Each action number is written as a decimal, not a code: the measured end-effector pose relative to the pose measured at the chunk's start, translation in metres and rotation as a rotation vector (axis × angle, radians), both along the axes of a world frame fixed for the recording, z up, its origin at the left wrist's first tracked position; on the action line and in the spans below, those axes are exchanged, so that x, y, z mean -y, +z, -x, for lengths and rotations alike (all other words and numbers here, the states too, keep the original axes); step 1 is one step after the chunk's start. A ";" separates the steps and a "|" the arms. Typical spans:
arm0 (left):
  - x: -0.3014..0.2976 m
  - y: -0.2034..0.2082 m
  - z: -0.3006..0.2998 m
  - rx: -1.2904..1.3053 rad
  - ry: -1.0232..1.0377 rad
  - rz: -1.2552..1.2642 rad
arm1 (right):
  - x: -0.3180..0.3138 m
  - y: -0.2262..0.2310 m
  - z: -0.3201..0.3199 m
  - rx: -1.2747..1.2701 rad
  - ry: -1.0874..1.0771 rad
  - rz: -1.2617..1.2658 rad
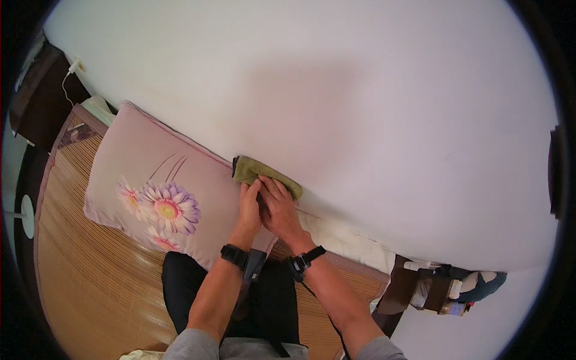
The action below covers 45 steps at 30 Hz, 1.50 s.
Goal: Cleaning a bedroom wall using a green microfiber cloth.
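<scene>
Pressing under both hands (267, 204): green cloth (255, 170)

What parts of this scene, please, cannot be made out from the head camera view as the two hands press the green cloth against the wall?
- Green cloth: its lower part is covered by the left hand and right hand.
- Fingertips of both hands: overlapping, so the grip is unclear.
- Flowered pillow: the corner nearest the person is hidden behind the forearms.
- Shelf clutter at lower right: too small and bent by the fisheye rim.
</scene>
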<state>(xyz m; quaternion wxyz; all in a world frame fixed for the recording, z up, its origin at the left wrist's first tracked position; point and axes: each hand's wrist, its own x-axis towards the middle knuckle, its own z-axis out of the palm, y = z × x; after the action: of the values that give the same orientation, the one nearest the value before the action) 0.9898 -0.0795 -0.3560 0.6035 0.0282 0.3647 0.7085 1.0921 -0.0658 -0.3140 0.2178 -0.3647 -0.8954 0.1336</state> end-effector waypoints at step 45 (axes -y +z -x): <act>-0.007 0.048 0.099 -0.020 0.132 -0.121 | -0.019 0.041 0.110 -0.015 0.018 -0.117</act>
<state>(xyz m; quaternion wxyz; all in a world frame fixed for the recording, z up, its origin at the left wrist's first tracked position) 0.8909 -0.0721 -0.3083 0.5489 0.0476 0.3285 0.7672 0.9826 -0.0472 -0.2731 0.2443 -0.3422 -0.9033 0.0856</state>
